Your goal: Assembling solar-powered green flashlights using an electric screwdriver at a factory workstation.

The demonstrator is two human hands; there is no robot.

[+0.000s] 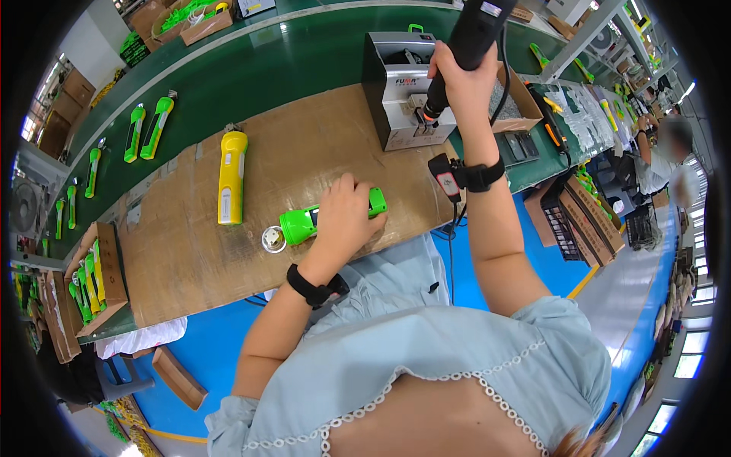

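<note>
Green flashlight (298, 225) lies near-centre on the cardboard (304, 137); likely light, stiff, slightly slippery plastic, the clear left end probably fragile; best hold mid-body. It runs left-right beneath the left hand (346, 216), whose fingers curl over it, thumb to the right. Right hand (466, 82) fingers wrap a black electric screwdriver (477, 36), tip at the grey machine (390, 103).

Bright, fairly even light fills the view. The windows (689, 365) at the right glare white, and the grey floor (605, 312) catches a sheen. The green counter (297, 72) bends toward the black fisheye rim; the yellow flashlight (231, 183) looks sharp.
</note>
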